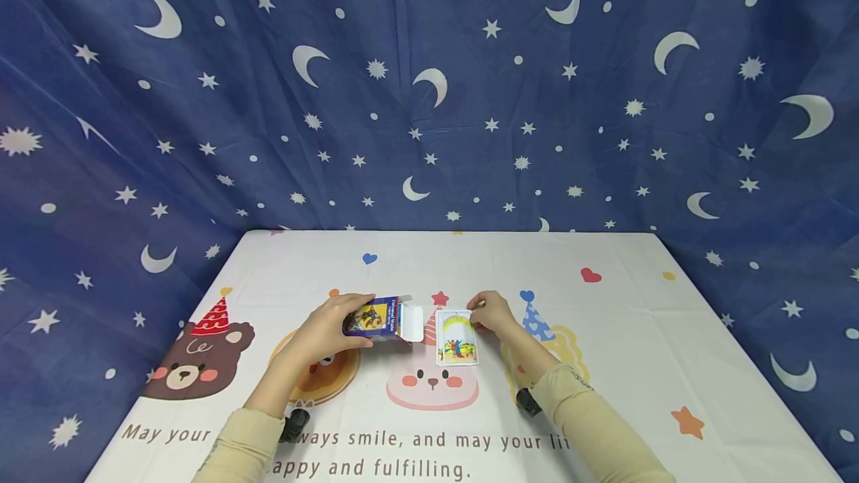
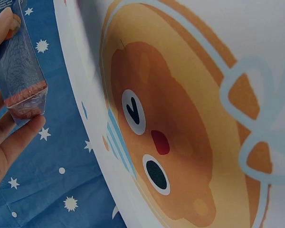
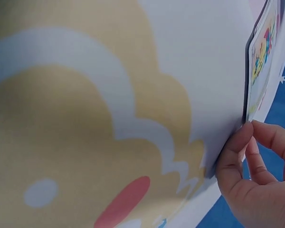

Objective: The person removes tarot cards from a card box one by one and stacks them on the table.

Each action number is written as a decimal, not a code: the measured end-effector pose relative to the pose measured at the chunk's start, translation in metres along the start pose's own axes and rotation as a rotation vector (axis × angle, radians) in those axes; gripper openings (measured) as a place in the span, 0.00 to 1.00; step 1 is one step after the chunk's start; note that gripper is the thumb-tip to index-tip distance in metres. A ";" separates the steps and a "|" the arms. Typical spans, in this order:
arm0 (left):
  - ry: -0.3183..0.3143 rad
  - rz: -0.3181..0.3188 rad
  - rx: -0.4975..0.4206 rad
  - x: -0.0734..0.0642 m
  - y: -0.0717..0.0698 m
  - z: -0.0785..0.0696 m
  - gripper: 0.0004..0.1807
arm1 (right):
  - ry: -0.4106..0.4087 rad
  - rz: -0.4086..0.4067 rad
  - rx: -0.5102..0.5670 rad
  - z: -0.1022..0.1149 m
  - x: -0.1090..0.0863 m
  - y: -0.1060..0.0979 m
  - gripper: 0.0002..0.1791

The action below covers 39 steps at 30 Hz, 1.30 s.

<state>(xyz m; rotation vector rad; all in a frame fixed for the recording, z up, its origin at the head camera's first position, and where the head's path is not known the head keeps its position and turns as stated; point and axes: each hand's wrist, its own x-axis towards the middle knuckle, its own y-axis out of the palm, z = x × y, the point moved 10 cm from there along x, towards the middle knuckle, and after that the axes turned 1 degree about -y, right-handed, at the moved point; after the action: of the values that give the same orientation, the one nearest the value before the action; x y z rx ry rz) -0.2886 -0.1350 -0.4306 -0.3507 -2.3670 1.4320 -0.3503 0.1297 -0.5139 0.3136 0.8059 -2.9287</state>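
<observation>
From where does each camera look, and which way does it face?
Head: on the head, facing forward and down at table and curtain; left hand, right hand and sleeves show.
Left wrist: on that wrist, facing the table, box at edge; left hand shows.
Right wrist: on that wrist, facing the table, cards at edge; right hand shows.
Head and right wrist views share the cards.

this looks like a draped booth — starry curtain (image 1: 463, 69), cartoon-printed tablecloth (image 1: 624, 341).

head camera: high and set back, faces forward and down over the table (image 1: 624, 319) to the starry backdrop (image 1: 470, 103). wrist cameras: close, low, tilted sideways; left shares the box (image 1: 374, 318) with head, right the cards (image 1: 458, 341).
</observation>
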 end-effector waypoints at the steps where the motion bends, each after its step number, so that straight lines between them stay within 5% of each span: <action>1: 0.001 0.001 -0.001 0.000 0.000 0.000 0.42 | 0.001 -0.002 0.004 0.000 0.000 0.000 0.11; 11: 0.004 -0.014 -0.007 0.000 -0.001 0.000 0.42 | 0.039 0.003 -0.010 -0.005 -0.003 -0.005 0.11; 29: 0.001 0.002 0.000 -0.002 -0.001 0.002 0.42 | 0.114 0.163 0.077 -0.017 -0.048 0.004 0.14; 39: 0.005 0.007 0.008 -0.002 0.000 0.002 0.42 | 0.112 0.174 0.085 -0.015 -0.057 0.006 0.15</action>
<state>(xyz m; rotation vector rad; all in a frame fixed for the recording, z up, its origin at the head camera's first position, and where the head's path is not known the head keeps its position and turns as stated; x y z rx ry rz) -0.2876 -0.1375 -0.4315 -0.3607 -2.3579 1.4423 -0.2911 0.1337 -0.5166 0.5300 0.6327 -2.8065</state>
